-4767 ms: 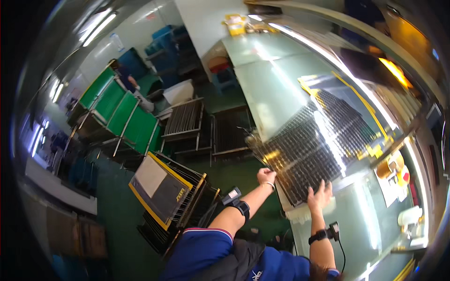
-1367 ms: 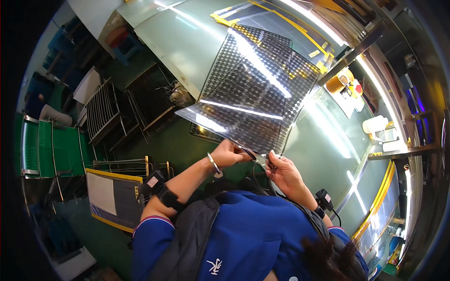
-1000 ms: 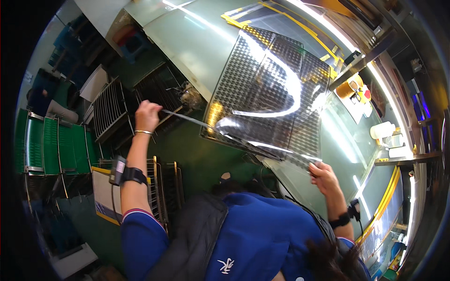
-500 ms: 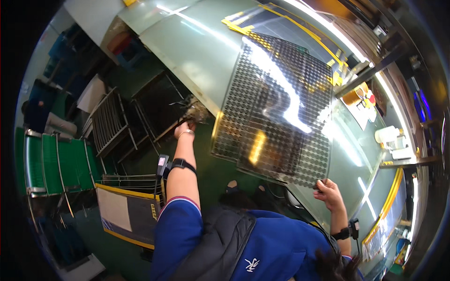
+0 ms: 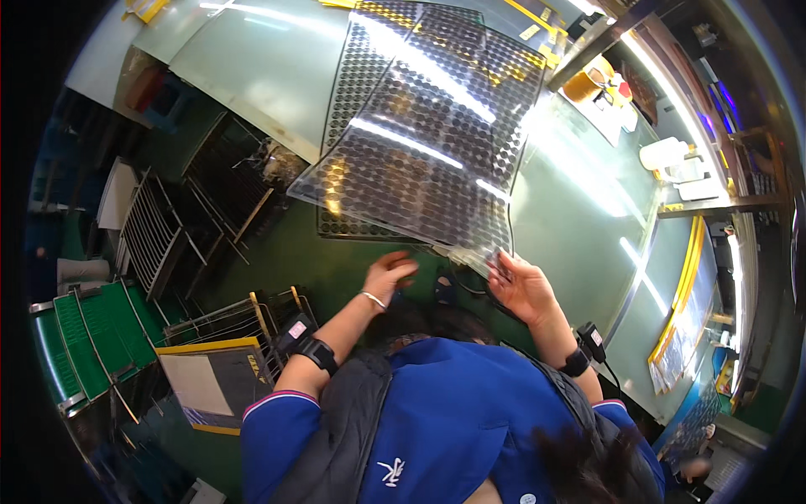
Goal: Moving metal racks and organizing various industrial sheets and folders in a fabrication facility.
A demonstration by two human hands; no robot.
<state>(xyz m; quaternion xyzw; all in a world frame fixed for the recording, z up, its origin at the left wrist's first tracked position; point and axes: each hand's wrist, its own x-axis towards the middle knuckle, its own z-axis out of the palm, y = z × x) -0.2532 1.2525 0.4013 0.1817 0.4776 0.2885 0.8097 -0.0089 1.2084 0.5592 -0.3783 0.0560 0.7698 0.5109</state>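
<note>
A large see-through sheet [image 5: 403, 160] printed with rows of dark round spots lies askew over another dotted sheet [image 5: 336, 118] on the pale green table. My right hand [image 5: 522, 287] pinches its near right corner, where the clear film bends and overhangs the table's near edge. My left hand [image 5: 392, 275] hovers just short of the sheet's near edge, apart from it, with fingers loosely curved and nothing seen in them. The lower sheet shows past the upper one at the left, right and near sides.
The table [image 5: 269, 76] runs far and right, with glaring light reflections. Metal racks [image 5: 151, 235] and a yellow-edged framed panel [image 5: 210, 382] stand at left, beside green ribbed trays [image 5: 105, 340]. A crumpled clear bag [image 5: 281, 164] hangs near the table's left edge. White bottles [image 5: 667, 155] stand at right.
My left hand has come back from the crumpled bag to near the sheet's front edge. The upper sheet has turned askew over the lower one, my right hand still at its corner.
</note>
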